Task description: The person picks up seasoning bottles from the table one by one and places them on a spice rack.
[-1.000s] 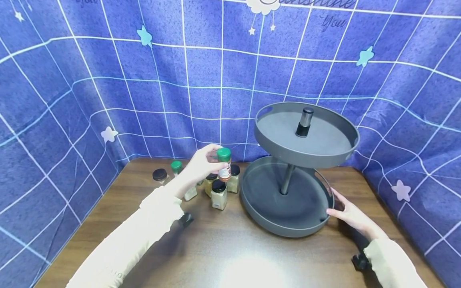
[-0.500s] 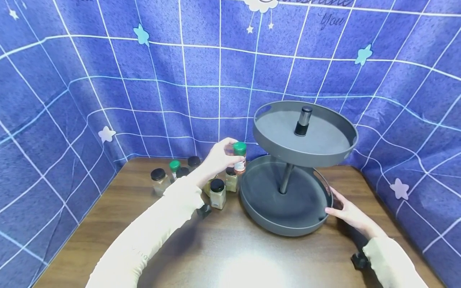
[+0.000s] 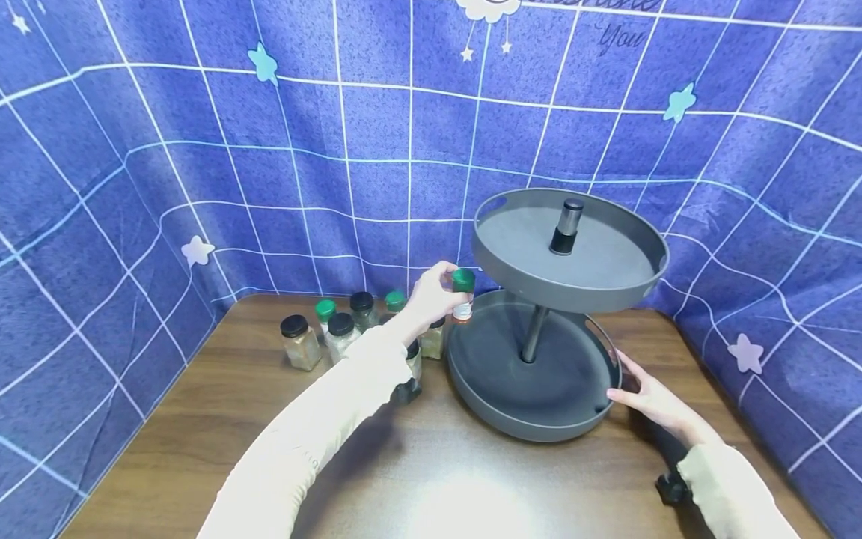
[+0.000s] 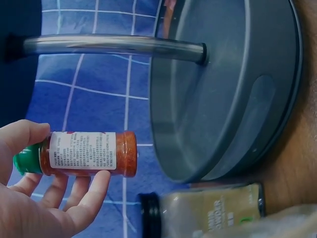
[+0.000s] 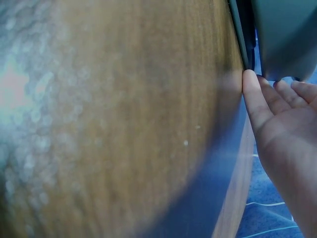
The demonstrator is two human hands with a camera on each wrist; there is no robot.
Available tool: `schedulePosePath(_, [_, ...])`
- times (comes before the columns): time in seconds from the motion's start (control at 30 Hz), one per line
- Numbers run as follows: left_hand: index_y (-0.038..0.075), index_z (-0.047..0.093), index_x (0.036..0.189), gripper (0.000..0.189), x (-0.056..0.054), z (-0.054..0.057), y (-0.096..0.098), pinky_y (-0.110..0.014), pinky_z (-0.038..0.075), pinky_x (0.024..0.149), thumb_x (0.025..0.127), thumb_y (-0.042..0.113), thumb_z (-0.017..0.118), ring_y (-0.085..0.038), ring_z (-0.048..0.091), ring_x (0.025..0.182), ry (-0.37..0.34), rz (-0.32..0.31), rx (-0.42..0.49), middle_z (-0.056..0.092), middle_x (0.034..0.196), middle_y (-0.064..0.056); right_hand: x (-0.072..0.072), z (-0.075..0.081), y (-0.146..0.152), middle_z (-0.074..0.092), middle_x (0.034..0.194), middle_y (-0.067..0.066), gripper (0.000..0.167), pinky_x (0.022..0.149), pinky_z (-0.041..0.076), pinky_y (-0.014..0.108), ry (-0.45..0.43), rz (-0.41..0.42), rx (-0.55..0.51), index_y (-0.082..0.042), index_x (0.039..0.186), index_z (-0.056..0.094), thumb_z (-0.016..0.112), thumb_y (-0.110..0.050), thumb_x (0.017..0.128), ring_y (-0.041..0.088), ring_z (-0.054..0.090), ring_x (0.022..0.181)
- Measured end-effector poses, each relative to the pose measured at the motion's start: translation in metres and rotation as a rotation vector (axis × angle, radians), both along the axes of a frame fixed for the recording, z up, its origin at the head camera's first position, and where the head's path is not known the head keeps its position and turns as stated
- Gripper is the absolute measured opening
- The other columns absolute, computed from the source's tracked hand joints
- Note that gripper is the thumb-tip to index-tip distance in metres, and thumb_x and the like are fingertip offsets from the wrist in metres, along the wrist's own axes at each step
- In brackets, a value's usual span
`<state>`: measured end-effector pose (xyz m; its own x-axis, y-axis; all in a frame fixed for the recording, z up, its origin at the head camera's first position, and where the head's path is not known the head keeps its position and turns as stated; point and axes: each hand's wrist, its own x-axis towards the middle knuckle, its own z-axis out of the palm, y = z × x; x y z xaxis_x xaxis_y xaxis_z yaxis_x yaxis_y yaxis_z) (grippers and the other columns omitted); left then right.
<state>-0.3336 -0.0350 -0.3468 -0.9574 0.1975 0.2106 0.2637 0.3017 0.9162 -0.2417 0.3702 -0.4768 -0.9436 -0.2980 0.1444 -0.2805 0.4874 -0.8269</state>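
Note:
My left hand (image 3: 431, 296) holds a spice jar (image 4: 91, 153) with a green lid, reddish contents and a white printed label. Its thumb is by the lid and its fingers lie along the side. In the head view the jar is upright, overlapping the left edge of the lower tier of a dark grey two-tier tray (image 3: 532, 434). My right hand (image 3: 649, 393) grips the tray's lower rim at the right side handle, thumb at the front and fingers at the rim. The right wrist view shows those fingers (image 5: 255, 94) against the tray.
Several spice jars with black or green lids stand left of the tray, including a black-lidded jar (image 3: 301, 344) at the far left. A jar of tan powder (image 4: 213, 210) is beside the tray. A blue gridded curtain (image 3: 377, 187) encloses the wooden table (image 3: 202, 419).
My left hand has carried the green-lidded spice jar rightward, from above the other jars to the lower tier's left edge. The right hand has stayed at the tray's rim.

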Motion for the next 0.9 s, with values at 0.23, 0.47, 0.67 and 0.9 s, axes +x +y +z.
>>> schedulePosePath(0.23, [0.012,0.058,0.112,0.046,-0.002,-0.010,0.016,-0.030,0.048,0.068,0.071,0.014,0.079,-0.022,0.058,0.086,0.045,0.102,-0.147,0.061,0.092,-0.006,0.000,-0.001,-0.001,0.029,0.143,0.034,0.076,0.088,0.028,0.001,0.013,0.004,-0.004,0.004,0.148,0.015,0.062,-0.009,0.089,-0.015,0.036,0.114])
schedulePosePath(0.47, [0.009,0.059,0.109,0.044,-0.004,-0.022,0.033,-0.035,0.051,0.073,0.071,0.011,0.079,-0.023,0.061,0.084,0.071,0.174,-0.161,0.066,0.092,-0.008,0.001,-0.002,-0.002,0.029,0.141,0.035,0.076,0.088,0.030,0.002,0.031,0.014,-0.017,0.003,0.148,0.015,0.062,-0.006,0.089,-0.016,0.038,0.113])
schedulePosePath(0.67, [0.006,0.058,0.108,0.040,-0.002,-0.031,0.041,-0.036,0.052,0.077,0.073,0.012,0.078,-0.023,0.063,0.085,0.118,0.172,-0.193,0.067,0.094,-0.009,0.000,-0.005,0.000,0.030,0.143,0.033,0.077,0.088,0.028,0.001,0.026,0.005,-0.002,0.002,0.148,0.014,0.062,-0.008,0.089,-0.017,0.037,0.113])
schedulePosePath(0.9, [0.002,0.058,0.107,0.038,-0.001,-0.042,0.042,-0.038,0.051,0.083,0.074,0.009,0.075,-0.026,0.064,0.088,0.147,0.184,-0.241,0.067,0.094,-0.011,-0.002,-0.006,0.001,0.030,0.143,0.033,0.077,0.088,0.029,0.001,0.020,0.002,0.001,0.002,0.148,0.014,0.062,-0.009,0.090,-0.016,0.039,0.111])
